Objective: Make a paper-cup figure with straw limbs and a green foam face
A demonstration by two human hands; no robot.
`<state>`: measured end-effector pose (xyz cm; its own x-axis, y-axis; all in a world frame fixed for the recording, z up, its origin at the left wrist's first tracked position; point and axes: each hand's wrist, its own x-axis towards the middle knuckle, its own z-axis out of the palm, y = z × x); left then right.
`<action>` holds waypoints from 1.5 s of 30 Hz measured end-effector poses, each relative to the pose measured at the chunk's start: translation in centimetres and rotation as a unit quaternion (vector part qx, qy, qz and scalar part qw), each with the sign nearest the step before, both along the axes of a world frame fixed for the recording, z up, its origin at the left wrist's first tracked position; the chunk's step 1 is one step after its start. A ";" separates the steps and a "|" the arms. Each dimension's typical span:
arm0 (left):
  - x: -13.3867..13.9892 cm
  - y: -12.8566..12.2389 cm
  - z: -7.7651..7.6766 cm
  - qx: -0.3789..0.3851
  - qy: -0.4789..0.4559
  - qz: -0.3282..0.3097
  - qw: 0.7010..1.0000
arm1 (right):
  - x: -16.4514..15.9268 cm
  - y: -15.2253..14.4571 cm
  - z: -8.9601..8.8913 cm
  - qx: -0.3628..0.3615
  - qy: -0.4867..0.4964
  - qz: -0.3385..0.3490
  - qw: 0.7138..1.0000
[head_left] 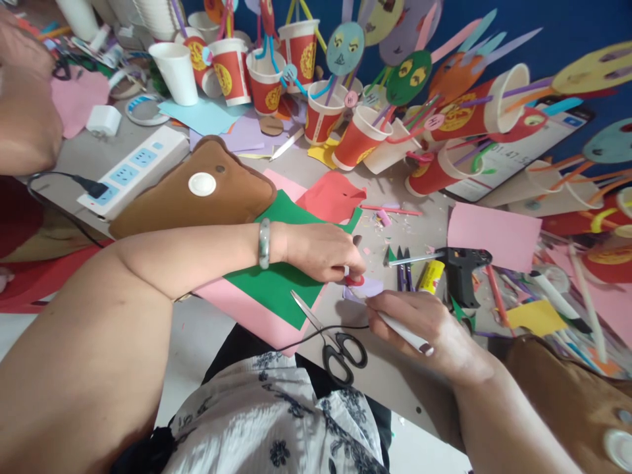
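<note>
My left hand (326,253), with a jade-like bangle at its wrist, reaches across the table. Its curled fingers pinch a small red paper piece (354,281) over a scrap of pale purple paper (363,289). My right hand (419,322) grips a white pen (405,334) whose tip points toward that scrap; the tip itself is hidden by the fingers. Under my left forearm lie green paper (276,289) and pink paper (237,309). Open scissors (330,342) with black handles rest near the table's front edge, below both hands.
Right of my hands are a glue stick (431,276), a black glue gun (464,270) and a pink sheet (494,236). Several red paper cups (323,115) with paper faces line the back. A power strip (138,168) lies left, near another person's arm (24,99).
</note>
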<state>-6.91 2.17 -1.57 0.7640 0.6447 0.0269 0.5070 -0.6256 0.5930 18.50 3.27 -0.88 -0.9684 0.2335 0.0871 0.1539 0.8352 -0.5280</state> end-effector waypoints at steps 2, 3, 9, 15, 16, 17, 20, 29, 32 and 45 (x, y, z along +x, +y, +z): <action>0.0 0.0 0.0 0.001 0.000 -0.001 1.000 | -0.1 0.1 0.1 -0.011 -0.006 0.000 1.000; 0.0 0.0 -0.1 0.002 -0.001 -0.002 1.000 | 0.0 0.2 0.2 -0.012 -0.009 -0.003 1.000; -0.1 -0.1 -0.3 0.012 0.005 -0.003 1.000 | 0.9 1.0 0.5 -0.094 0.027 -0.127 0.987; 0.0 -0.2 -0.1 0.002 0.001 0.007 1.000 | 0.2 1.8 -0.1 -0.496 0.174 -0.317 0.789; 0.0 -0.2 0.0 -0.001 0.002 0.009 1.000 | -0.1 1.9 -0.1 -0.530 0.188 -0.322 0.762; 0.0 -0.2 0.0 -0.003 0.004 0.011 1.000 | -0.4 2.1 -0.1 -0.554 0.195 -0.325 0.741; 0.0 -0.3 0.1 -0.008 0.005 0.010 1.000 | -0.9 2.4 0.0 -0.588 0.194 -0.334 0.711; 0.1 -0.4 0.2 -0.019 0.000 0.014 1.000 | -0.7 2.7 -0.3 -0.602 0.190 -0.326 0.704; 0.1 -0.3 0.2 -0.019 0.005 0.015 1.000 | -0.9 2.7 -0.4 -0.599 0.190 -0.321 0.709; 0.0 -0.3 -0.1 -0.007 -0.039 0.010 0.999 | -0.7 2.6 -1.4 -0.541 0.177 -0.360 0.740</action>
<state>-6.94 1.86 -1.69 0.7462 0.6612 0.0773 0.4711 -0.6066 0.6404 17.85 5.91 -2.30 -0.5215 0.7951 -0.3095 0.0460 -0.3360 -0.9407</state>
